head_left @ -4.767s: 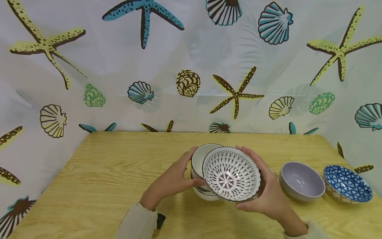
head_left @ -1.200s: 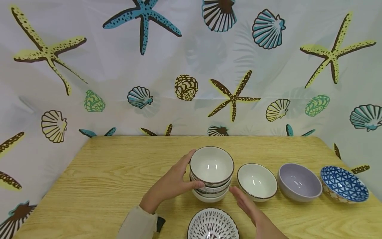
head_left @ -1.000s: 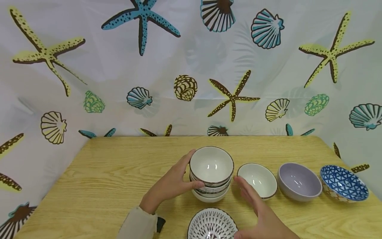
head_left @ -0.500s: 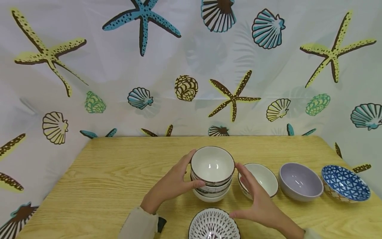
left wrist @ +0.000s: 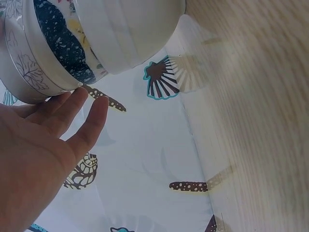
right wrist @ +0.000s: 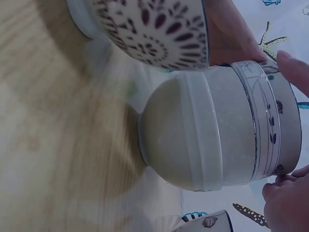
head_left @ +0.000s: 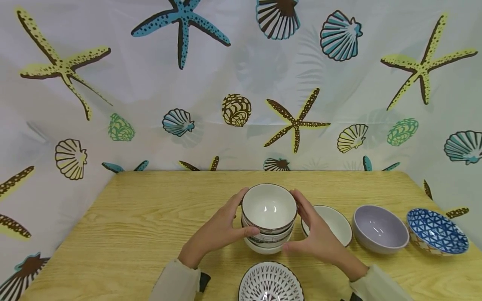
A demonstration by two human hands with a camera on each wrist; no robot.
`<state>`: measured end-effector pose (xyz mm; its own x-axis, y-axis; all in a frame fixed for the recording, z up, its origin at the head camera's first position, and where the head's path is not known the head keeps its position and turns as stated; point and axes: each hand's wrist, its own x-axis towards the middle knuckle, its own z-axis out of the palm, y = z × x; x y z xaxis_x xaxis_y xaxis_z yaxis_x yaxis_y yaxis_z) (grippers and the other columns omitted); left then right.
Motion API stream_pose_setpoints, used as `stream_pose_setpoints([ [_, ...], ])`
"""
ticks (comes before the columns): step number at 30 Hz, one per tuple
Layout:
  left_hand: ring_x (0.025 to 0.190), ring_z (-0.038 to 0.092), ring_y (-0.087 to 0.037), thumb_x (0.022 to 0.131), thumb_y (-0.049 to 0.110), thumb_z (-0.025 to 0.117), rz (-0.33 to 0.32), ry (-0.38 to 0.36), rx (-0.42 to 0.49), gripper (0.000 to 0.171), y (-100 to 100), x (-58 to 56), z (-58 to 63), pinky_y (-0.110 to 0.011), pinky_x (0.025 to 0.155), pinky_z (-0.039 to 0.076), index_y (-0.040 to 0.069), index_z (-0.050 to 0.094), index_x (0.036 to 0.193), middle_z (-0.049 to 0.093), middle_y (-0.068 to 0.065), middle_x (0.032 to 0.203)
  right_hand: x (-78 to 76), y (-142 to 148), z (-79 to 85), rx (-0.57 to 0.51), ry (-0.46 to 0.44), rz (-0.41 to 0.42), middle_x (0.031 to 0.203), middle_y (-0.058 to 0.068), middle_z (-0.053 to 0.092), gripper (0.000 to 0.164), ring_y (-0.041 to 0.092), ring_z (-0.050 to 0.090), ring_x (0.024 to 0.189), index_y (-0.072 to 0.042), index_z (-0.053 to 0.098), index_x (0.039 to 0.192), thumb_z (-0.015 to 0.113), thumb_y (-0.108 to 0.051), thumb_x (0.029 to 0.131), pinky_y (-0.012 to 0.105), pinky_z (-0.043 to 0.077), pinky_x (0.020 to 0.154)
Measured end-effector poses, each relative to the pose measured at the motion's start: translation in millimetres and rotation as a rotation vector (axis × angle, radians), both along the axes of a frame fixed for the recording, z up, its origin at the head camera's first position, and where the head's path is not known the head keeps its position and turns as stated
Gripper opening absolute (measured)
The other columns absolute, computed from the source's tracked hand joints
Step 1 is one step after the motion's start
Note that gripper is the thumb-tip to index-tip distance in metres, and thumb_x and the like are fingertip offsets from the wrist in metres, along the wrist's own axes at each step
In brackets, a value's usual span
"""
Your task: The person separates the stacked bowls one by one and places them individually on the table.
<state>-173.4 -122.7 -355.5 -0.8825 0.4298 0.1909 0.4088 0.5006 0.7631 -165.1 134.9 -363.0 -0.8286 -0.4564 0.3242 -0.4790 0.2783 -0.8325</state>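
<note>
A stack of several bowls (head_left: 269,207) stands at the middle of the table, its top bowl white with a dark rim. My left hand (head_left: 218,234) holds the stack from the left, thumb in front and fingers around the far side. In the left wrist view the left hand's fingers (left wrist: 72,118) lie along the bowls' sides. My right hand (head_left: 318,234) is at the stack's right side, fingertips right at the top bowl's rim and thumb in front, lower down. Nearer the person sits a brown-and-white patterned bowl (head_left: 271,284), touched by neither hand.
To the right, a white bowl with a dark rim (head_left: 335,225), partly behind the right hand, a lilac bowl (head_left: 380,230) and a blue-and-white patterned bowl (head_left: 437,230) stand in a row. A cloth printed with shells and starfish (head_left: 211,142) hangs behind the wooden table (head_left: 150,209).
The patterned bowl, held in the right hand at first, has been set down in front. My right hand has then moved up to the stack's right side. The left hand has stayed on the stack.
</note>
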Motion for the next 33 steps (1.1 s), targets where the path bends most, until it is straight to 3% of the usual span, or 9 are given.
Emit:
stream_pose_setpoints([
  [5,0.143,0.026,-0.03,0.081,0.04,0.075,-0.009,-0.008,0.005,0.099,-1,0.6,0.7,-0.056,0.111,0.03,0.013,0.014,0.154,0.025,-0.009,0.156,-7.6,-7,4.2,-0.007,-0.04,0.001,0.157,0.01,0.021,0.115,0.028,0.024,0.144,-0.012,0.011,0.154,0.087,-0.018,0.068,0.049,0.022,0.113],
  [11,0.143,0.027,-0.031,0.081,0.039,0.075,-0.008,-0.006,0.001,0.098,-1,1.3,1.0,-0.056,0.11,0.031,0.012,0.014,0.154,0.026,-0.01,0.156,-16.3,-13,4.0,0.008,-0.01,-0.008,0.154,0.012,0.027,0.114,0.032,0.038,0.135,-0.012,0.015,0.153,0.088,-0.018,0.065,0.055,0.032,0.108],
  [22,0.142,0.029,-0.031,0.082,0.039,0.074,-0.021,0.017,0.004,0.097,-1,1.9,1.0,-0.056,0.11,0.032,0.012,0.014,0.153,0.028,-0.01,0.155,-24.8,-19,4.8,0.024,-0.048,-0.014,0.152,0.011,0.03,0.119,0.036,0.042,0.131,-0.017,0.018,0.152,0.092,-0.029,0.06,0.054,0.042,0.102],
  [33,0.142,0.028,-0.03,0.076,0.038,0.079,-0.029,-0.031,0.026,0.109,1,0.4,-2.4,-0.055,0.106,0.037,0.012,0.007,0.154,0.024,-0.011,0.156,-23.5,-24,3.0,0.056,0.007,-0.069,0.151,0.013,0.032,0.116,0.036,0.044,0.128,-0.011,0.022,0.152,0.092,-0.02,0.059,0.052,0.045,0.098],
])
